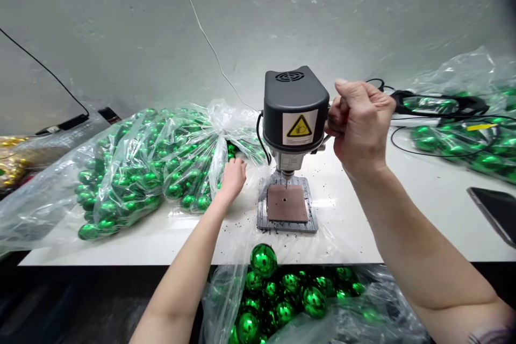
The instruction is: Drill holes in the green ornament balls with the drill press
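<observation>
A small black bench drill press (296, 107) with a yellow warning label stands upright on the white table. My right hand (363, 123) is closed around its feed lever, at the right side of the motor housing. Below the chuck, a brown square plate (287, 209) with a small hole rests on the grey metal base (262, 217); no bauble sits on it. My left hand (234, 177) reaches to the opening of a clear plastic bag (220, 118) full of shiny green baubles (187, 201). Its fingertips are hidden, so any bauble in them does not show.
Below the table edge, an open bag holds several green baubles (314, 301), with one bauble (263, 260) higher than the others. Dark shavings lie around the base. More bagged baubles (455, 145), black cables and a phone (495, 215) are at right. Gold items (12, 161) lie far left.
</observation>
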Motion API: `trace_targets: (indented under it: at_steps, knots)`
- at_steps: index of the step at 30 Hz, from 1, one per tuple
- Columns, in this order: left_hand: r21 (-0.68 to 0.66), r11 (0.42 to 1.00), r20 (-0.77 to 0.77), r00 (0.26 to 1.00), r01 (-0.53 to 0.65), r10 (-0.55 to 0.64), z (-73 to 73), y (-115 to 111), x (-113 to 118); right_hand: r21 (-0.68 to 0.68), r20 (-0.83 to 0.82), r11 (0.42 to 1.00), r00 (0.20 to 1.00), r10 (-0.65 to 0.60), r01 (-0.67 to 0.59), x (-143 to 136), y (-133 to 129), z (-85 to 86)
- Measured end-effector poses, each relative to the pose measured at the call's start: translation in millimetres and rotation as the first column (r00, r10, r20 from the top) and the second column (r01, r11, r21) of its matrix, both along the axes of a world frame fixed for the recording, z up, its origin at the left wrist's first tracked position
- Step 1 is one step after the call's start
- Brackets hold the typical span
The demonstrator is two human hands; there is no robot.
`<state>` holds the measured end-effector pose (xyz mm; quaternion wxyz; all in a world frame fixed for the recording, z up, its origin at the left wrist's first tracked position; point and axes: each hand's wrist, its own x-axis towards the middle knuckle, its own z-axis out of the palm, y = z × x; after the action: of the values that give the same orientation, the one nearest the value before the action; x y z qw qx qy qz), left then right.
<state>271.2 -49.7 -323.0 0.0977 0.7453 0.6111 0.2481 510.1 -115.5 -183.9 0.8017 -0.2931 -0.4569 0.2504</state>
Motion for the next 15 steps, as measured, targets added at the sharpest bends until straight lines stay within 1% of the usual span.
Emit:
trace_targets:
  at_steps: [1,3,5,7,10,11,12,13,14,15]
  knots:
    - [0.008,0.999,-0.053,0.998,-0.043,0.044,-3.4,20,1,0.003,0.006,1.0,1.0,0.002,-0.002,0,0,-0.5]
    - [0.008,0.996,-0.089,0.992,-0.09,0.09,-10.2,52,2,-0.006,-0.007,1.0,1.0,0.0,0.0,0,-1,-0.4]
    - [-0.007,0.995,-0.084,0.992,-0.099,0.098,-15.5,71,-2,-0.021,-0.023,1.0,1.0,-0.01,0.009,-1,-1,0.5]
    - [-0.016,0.995,-0.078,0.992,-0.098,0.097,-18.6,79,-8,-0.028,-0.027,0.999,0.999,-0.02,0.019,-2,-2,1.5]
    - [-0.014,0.997,-0.07,0.995,-0.077,0.075,-18.2,77,-15,-0.018,-0.03,0.999,0.999,-0.028,0.028,-3,-1,2.6]
    - [-0.013,0.998,-0.026,0.998,-0.057,0.057,-16.7,74,-16,-0.013,-0.033,0.999,0.999,-0.03,0.03,-4,-1,2.7]
    - [-0.019,0.999,0.068,0.997,-0.039,0.04,-14.5,68,-17,-0.011,-0.039,0.999,0.999,-0.031,0.03,-4,-1,2.9]
    - [-0.038,0.999,0.215,0.976,-0.02,0.028,-11.9,61,-17,-0.013,-0.051,0.999,0.998,-0.031,0.031,-4,0,2.9]
    - [-0.075,0.997,0.4,0.916,0.006,0.024,-9.1,52,-17,-0.02,-0.064,0.999,0.998,-0.029,0.027,-4,0,3.0]
    - [-0.13,0.99,0.588,0.808,0.047,0.038,-6.4,42,-17,-0.028,-0.078,0.999,0.997,-0.025,0.023,-4,0,3.0]
